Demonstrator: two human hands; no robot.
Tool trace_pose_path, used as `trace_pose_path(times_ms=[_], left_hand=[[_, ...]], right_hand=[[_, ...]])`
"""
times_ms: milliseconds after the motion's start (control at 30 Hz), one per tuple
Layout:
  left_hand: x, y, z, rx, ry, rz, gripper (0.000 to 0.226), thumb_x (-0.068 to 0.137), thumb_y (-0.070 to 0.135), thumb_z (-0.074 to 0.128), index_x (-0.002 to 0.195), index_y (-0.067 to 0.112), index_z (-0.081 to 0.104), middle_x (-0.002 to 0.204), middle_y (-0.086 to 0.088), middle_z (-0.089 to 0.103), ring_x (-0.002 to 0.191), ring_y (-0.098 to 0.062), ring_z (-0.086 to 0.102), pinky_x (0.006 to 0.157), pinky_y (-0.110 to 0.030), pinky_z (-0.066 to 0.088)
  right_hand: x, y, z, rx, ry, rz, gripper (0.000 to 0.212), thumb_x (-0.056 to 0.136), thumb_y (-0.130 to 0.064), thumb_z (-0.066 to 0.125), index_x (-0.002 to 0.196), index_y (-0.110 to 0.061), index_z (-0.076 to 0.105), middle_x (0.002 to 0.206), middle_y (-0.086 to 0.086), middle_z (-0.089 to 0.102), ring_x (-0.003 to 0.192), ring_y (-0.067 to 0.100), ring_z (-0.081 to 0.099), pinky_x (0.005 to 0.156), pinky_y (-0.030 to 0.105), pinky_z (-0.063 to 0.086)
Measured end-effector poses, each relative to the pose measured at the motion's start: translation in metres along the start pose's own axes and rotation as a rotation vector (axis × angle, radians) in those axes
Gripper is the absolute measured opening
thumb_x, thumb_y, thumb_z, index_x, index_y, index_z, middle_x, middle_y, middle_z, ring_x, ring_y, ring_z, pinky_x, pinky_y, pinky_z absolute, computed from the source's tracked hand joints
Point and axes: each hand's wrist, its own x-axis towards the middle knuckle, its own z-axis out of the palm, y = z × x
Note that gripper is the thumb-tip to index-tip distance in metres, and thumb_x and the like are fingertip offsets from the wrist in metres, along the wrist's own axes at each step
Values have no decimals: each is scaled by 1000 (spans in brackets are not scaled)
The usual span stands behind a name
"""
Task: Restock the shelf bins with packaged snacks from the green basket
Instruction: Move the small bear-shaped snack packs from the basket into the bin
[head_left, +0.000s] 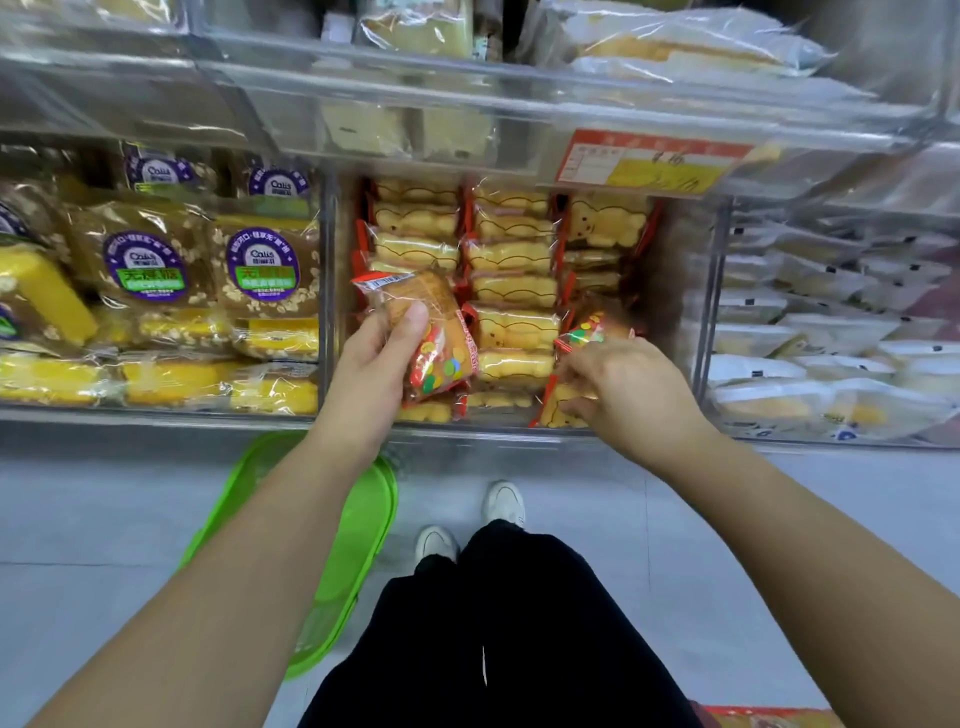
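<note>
Green plastic mesh basket (363, 525) on grey floor (727, 545), left hand (374, 358) gripping red-edged clear-wrapped cake packet (431, 338), right hand (618, 387) pinching a similar snack packet (582, 332), both over the clear acrylic middle shelf bin (328, 291) of bear-shaped cakes (511, 291)

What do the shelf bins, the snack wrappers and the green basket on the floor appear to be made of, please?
The shelf bins look like clear, glossy hard plastic, perhaps acrylic: contents show through and edges catch light. The snack wrapper in the left hand looks like thin, shiny plastic film, crinkled with glare. The green basket seems translucent moulded plastic; the floor shows faintly through it.
</note>
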Motion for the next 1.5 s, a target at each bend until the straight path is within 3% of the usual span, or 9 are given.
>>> trace_pose_path(times_ms=[133, 367, 600, 767, 867, 967, 1100, 1267, 1500], left_hand=[[-1, 0, -3, 10, 15, 14, 29, 90, 44, 51, 115, 33, 58, 102, 13, 71, 93, -1, 67, 65, -8, 49], [-4, 5, -10, 16, -1, 50, 20, 91, 45, 51, 106, 36, 61, 101, 11, 72, 94, -4, 67, 68, -12, 51], [-6, 3, -6, 19, -3, 71, 58, 71, 62, 55, 119, 30, 57, 101, 14, 71, 94, -2, 67, 67, -10, 50], [-6, 3, 8, 66, -71, 51, 21, 79, 59, 52, 95, 52, 63, 99, 22, 71, 94, 2, 66, 69, -8, 49], [-5, 6, 20, 53, -120, 35, 18, 77, 62, 53, 90, 55, 62, 97, 25, 70, 92, 4, 65, 66, -6, 48], [-4, 7, 29, 55, -148, 28, 16, 75, 62, 52, 84, 57, 65, 93, 23, 71, 88, 3, 67, 64, -7, 49], [0, 6, 33, 66, -156, 19, 18, 71, 68, 52, 83, 60, 63, 98, 21, 71, 92, -1, 67, 67, -9, 51], [-1, 4, 35, 103, -167, 10, 32, 66, 72, 52, 88, 52, 63, 99, 18, 71, 94, -2, 67, 72, -13, 49], [-1, 3, 32, 52, -158, 20, 26, 62, 72, 55, 82, 58, 65, 95, 17, 72, 89, -2, 68, 64, -10, 50]], right_hand=[[-6, -29, -3, 229, 190, -20, 26, 69, -21, 78, 91, -15, 67, 79, 0, 66, 79, 23, 61, 64, 29, 44], [13, -49, 5, 783, -47, 147, 33, 77, -15, 74, 108, -17, 66, 76, -5, 55, 64, 6, 48, 64, 10, 42], [1, -21, 9, 364, -105, 239, 30, 81, -22, 68, 111, -20, 66, 115, 2, 62, 98, 16, 57, 84, 23, 43], [5, -19, 3, 457, -139, 227, 28, 82, -22, 68, 110, -19, 66, 100, 2, 68, 86, 13, 60, 76, 21, 43], [0, 6, -12, 399, 115, 241, 21, 84, -12, 63, 103, -18, 68, 89, 4, 67, 81, 18, 63, 77, 29, 48], [2, 28, -14, 89, 88, 147, 39, 82, -5, 60, 119, -18, 59, 112, 10, 57, 101, 27, 52, 83, 38, 47], [12, 26, 6, -164, -204, 115, 80, 72, -40, 73, 138, -20, 31, 134, 13, 36, 119, 31, 40, 93, 43, 45], [23, 27, 13, -127, -57, 203, 61, 80, -18, 68, 132, -16, 35, 133, 16, 38, 117, 33, 40, 89, 41, 46], [5, 25, -21, 986, 481, 544, 19, 81, -13, 50, 99, -19, 56, 74, 0, 55, 61, 14, 49, 52, 22, 42]])
